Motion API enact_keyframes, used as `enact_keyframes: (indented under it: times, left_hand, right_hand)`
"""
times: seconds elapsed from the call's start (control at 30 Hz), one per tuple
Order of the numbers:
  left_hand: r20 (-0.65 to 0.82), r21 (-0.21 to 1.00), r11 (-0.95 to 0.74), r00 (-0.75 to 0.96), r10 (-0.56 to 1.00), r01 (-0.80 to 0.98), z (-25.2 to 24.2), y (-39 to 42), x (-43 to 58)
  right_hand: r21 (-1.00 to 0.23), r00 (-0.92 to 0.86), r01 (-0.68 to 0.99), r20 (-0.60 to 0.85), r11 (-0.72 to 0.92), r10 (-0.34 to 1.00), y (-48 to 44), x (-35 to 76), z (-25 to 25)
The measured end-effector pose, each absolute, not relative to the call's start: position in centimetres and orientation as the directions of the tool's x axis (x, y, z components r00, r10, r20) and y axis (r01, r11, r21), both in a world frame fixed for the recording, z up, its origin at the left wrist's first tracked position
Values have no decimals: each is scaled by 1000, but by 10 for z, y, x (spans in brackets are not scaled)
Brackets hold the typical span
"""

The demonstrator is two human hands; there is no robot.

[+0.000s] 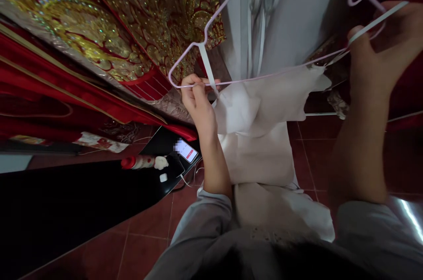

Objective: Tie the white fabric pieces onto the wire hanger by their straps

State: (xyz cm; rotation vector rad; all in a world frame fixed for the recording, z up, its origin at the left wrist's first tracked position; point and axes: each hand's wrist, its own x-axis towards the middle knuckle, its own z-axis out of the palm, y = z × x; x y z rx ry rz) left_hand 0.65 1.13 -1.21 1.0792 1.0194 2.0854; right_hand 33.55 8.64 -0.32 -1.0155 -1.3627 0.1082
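Note:
A thin pink hanger (257, 79) spans the space before me, tilted. Just inside its left corner, my left hand (200, 95) is closed with fingers and thumb round the lower bar. One white strap (206, 64) runs from the hanger's left notch down past those fingers to a cream garment (274, 99). Near the hanger's right end, my right hand (386, 46) has a second white strap (378, 22) stretched taut between thumb and fingers. Its fingertips are partly out of the frame. The garment hangs below the bar, bunched at its left side.
Red and gold sequinned clothing (158, 11) hangs at the upper left. A black table (82, 200) at lower left bears a lit phone (187, 151), a red-capped bottle (135, 162) and a small white case (163, 178). Pale grey panels (297, 20) stand ahead; red tiles (148, 218) cover the floor.

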Motion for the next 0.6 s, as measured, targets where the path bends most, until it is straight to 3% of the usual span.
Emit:
enact_keyframes:
  times: [0.1,0.2,0.3,0.4,0.6]
  left_hand:
    - [402,838,-532,-522,752,-120,-9,14,0]
    - [373,859,-501,-540,754,-107,-7,15,-3]
    - [334,880,-462,-550,766,-110,-7,14,-1]
    - [311,885,-448,-556,771,-126,-7,12,5]
    - [368,839,-528,-579,728,-132,-13,10,18]
  right_hand:
    - [-594,227,524,788,610,573,81,321,16]
    - [-535,92,679,742,503,664,64,307,44]
    - [-362,-70,824,698,436,712,43,300,65]
    - [-233,-169,847,734,477,658,26,292,61]
    - [-267,-282,745,705,611,651,2,254,6]
